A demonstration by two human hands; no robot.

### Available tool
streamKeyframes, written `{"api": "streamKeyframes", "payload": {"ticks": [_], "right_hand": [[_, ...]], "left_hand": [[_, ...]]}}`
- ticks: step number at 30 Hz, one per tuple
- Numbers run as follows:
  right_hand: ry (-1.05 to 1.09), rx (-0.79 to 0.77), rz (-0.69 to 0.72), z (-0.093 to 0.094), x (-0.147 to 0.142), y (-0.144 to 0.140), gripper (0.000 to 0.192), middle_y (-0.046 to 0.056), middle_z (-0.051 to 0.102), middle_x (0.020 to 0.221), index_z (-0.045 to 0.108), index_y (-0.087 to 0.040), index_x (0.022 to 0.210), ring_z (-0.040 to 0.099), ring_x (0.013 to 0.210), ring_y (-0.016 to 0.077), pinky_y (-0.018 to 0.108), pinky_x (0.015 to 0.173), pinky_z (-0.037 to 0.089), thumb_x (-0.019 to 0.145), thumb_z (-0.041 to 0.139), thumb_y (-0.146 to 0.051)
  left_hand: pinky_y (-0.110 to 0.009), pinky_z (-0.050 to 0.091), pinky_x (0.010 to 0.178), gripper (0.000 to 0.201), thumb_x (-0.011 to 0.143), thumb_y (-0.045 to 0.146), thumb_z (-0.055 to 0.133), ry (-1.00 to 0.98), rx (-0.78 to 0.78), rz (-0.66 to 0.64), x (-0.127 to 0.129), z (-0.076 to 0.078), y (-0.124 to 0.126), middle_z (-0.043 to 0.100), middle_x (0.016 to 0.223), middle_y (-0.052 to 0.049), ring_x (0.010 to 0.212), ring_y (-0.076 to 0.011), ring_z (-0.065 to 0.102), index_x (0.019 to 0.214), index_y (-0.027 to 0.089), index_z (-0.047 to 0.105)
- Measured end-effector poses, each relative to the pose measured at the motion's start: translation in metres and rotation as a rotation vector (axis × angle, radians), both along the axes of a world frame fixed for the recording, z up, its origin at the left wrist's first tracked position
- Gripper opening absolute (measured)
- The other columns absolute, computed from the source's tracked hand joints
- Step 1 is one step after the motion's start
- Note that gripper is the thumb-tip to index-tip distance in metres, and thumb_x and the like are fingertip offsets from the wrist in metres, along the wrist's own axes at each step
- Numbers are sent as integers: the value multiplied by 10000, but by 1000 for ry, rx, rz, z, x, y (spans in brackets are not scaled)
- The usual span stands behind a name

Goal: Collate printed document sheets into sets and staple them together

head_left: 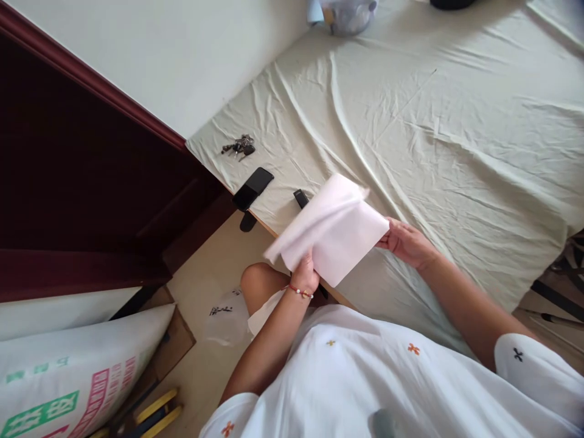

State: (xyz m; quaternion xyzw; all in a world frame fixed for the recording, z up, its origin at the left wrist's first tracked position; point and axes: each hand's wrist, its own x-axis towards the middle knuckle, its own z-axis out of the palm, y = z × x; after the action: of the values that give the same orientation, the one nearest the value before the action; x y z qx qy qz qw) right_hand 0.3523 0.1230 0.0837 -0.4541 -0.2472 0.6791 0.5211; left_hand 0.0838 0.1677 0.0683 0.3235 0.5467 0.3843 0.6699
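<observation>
White paper (351, 240) is held between my two hands over the near edge of the cloth-covered table, with an upper part curling up and away on the left. My left hand (305, 274), with a beaded bracelet at the wrist, is closed on the paper's lower left edge. At the right corner, my right hand (406, 241) pinches the paper between thumb and fingers. Behind the paper, a small black object (300, 198) lies partly covered. I cannot tell whether there is one sheet or more.
A black phone (253, 187) and a bunch of keys (239, 146) lie on the wrinkled pale cloth (410, 134). A clear container (349, 15) stands at the back. On the floor at left are a printed white sack (82, 365) and a plastic bag (223, 316).
</observation>
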Motion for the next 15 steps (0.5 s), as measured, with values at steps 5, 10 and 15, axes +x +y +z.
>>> {"api": "streamKeyframes", "payload": {"ticks": [5,10,15], "right_hand": [[252,5,-120,-10,-51,-41,531,30,809,1102,784,-269,1100,763,1057,235,402,1004,603,710,921,-602],[299,-61,-333,-2,-90,-40,509,40,798,1195,762,-257,1116,731,1184,288,437,1069,584,693,956,-464],[234,-109,-485,10,-86,-25,551,66,803,1166,749,-228,1109,732,1171,341,503,1067,593,640,982,-396]], "left_hand": [[-400,581,1103,405,901,500,794,-156,-155,322,23,0,-19,791,1255,-110,1230,-253,723,1140,177,744],[-400,532,1175,521,840,528,847,-245,-85,323,40,0,-27,787,1299,-106,1322,-262,690,1231,197,749],[-408,464,1234,543,791,542,884,-207,-37,331,41,-4,-34,759,1363,-101,1418,-270,617,1205,213,759]]}}
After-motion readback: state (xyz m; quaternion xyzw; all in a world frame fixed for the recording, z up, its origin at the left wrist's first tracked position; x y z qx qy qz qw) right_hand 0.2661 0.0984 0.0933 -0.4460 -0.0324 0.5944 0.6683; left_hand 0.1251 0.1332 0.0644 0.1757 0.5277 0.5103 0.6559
